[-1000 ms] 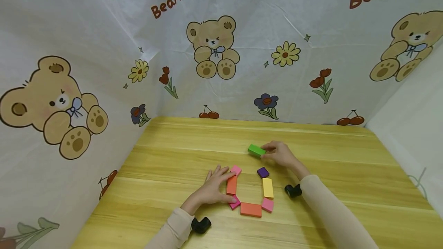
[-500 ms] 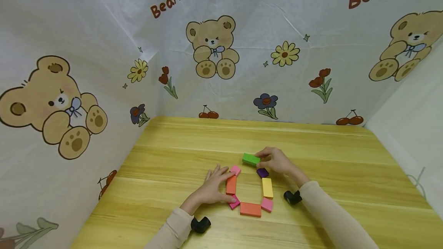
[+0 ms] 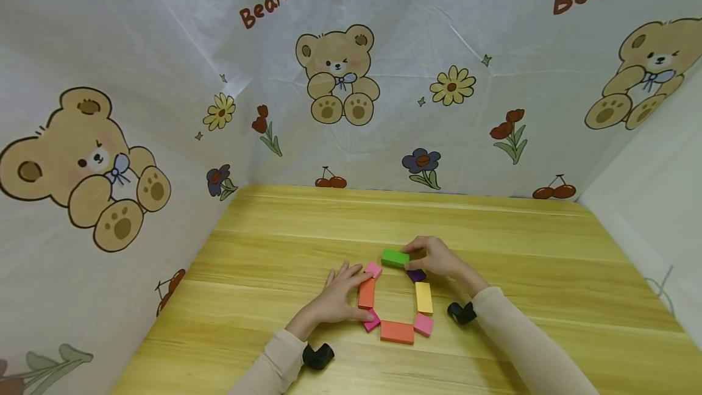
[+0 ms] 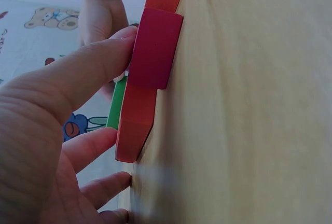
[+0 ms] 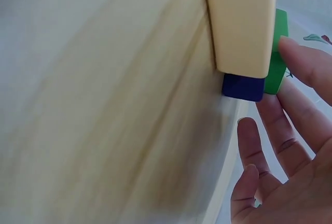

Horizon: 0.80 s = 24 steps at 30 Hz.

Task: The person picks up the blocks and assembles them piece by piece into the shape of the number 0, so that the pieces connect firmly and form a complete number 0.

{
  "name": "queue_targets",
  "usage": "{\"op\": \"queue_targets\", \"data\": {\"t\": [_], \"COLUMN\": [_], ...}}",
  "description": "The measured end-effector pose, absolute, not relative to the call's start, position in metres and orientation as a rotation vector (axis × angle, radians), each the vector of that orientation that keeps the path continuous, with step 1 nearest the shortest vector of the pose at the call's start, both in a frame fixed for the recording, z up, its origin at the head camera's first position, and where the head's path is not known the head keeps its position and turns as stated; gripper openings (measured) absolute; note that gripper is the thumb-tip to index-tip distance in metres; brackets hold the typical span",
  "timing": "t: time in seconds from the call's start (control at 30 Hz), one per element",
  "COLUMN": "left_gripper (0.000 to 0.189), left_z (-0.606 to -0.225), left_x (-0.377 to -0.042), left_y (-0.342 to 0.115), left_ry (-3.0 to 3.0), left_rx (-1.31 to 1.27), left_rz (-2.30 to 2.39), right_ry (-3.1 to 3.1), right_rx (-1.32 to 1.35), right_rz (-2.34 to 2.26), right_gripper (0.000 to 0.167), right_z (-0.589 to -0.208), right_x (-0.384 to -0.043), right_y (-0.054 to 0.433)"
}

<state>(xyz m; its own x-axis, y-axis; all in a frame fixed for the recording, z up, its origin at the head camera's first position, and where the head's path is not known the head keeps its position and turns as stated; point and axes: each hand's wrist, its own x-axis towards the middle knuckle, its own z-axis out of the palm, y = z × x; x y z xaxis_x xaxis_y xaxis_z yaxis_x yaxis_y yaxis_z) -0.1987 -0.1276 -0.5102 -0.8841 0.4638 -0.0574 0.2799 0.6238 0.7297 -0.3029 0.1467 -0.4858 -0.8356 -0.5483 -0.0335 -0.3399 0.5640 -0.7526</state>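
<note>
My right hand (image 3: 436, 256) pinches one end of a green block (image 3: 393, 258) between thumb and fingers, at the far side of a ring of coloured blocks. Just below its fingertips is a purple block (image 3: 417, 276), partly covered in the head view. On the ring's left side my left hand (image 3: 334, 298) lies with spread fingers. Its thumb touches a magenta block (image 4: 155, 50), and its index finger reaches a pink block (image 3: 374, 269). Between these two sits an orange-red block (image 3: 367, 294).
A yellow block (image 3: 424, 297) and a pink block (image 3: 423, 325) form the ring's right side; another orange-red block (image 3: 397, 332) closes the near side. The wooden table (image 3: 307, 224) meets a bear-print sheet (image 3: 384, 139) behind. Black wrist devices (image 3: 318, 357) sit at both cuffs.
My right hand has brought the green block left and nearer, from beyond the purple block to the gap at the ring's far side. The left hand has stayed in place.
</note>
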Motion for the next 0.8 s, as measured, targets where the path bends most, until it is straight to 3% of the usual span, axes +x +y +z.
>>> {"op": "queue_targets", "data": {"t": [0.8], "left_gripper": [0.085], "left_z": [-0.5097], "left_x": [-0.1983], "left_y": [-0.1276], "left_ry": [2.619], "left_rx": [0.627], "left_rz": [1.091], "right_ry": [2.468], "right_rx": [-0.794], "right_rz": [-1.071], "right_gripper": [0.033], "right_z": [-0.4901], "right_x": [-0.3070], "right_y": [0.1484]}}
